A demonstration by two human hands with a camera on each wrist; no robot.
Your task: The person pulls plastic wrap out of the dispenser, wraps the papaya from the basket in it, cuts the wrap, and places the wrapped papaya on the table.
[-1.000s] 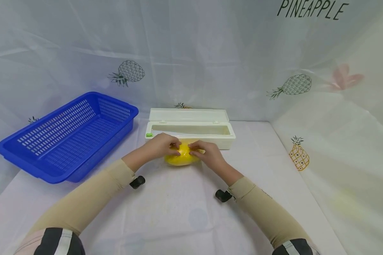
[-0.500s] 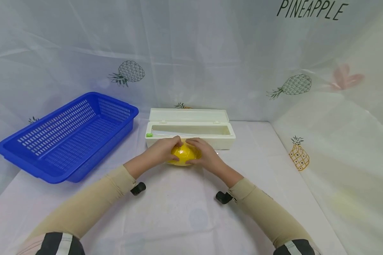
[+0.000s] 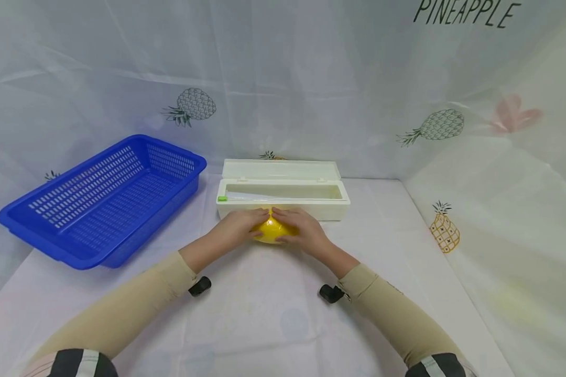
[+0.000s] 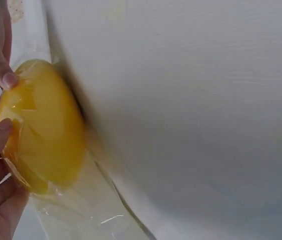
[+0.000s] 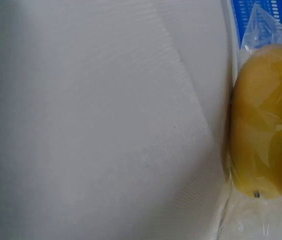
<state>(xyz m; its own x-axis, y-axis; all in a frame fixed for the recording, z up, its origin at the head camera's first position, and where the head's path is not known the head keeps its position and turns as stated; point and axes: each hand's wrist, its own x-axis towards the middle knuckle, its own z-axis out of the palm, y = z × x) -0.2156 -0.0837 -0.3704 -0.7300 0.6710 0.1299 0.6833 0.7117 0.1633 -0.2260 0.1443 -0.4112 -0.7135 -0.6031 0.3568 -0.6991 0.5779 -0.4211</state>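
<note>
Between the two hands lies a yellow mango-like fruit (image 3: 272, 230), tightly wrapped in clear plastic film and glossy in the head view. My left hand (image 3: 236, 226) curves round its left side, fingers over the top and thumb low on the near side. Round the right side my right hand (image 3: 306, 229) holds it the same way, fingertips almost meeting the left ones. In the left wrist view both thumbs press the film on the fruit (image 4: 48, 130). A small dark stem shows at one end of the fruit (image 5: 268, 125) in the right wrist view, with loose film (image 5: 260, 30) beyond the other end.
Right behind the hands stands a long cream box (image 3: 330, 211), its lid (image 3: 280, 170) raised and a green piece (image 3: 222, 198) at its left edge. A blue slatted basket (image 3: 118, 255) sits at the left. White cloth covers the table (image 3: 264, 314) and hangs behind.
Both hands have gone from pinching at the top of the wrapped fruit to cupping its sides, fingers spread over the film. Box and basket stay put.
</note>
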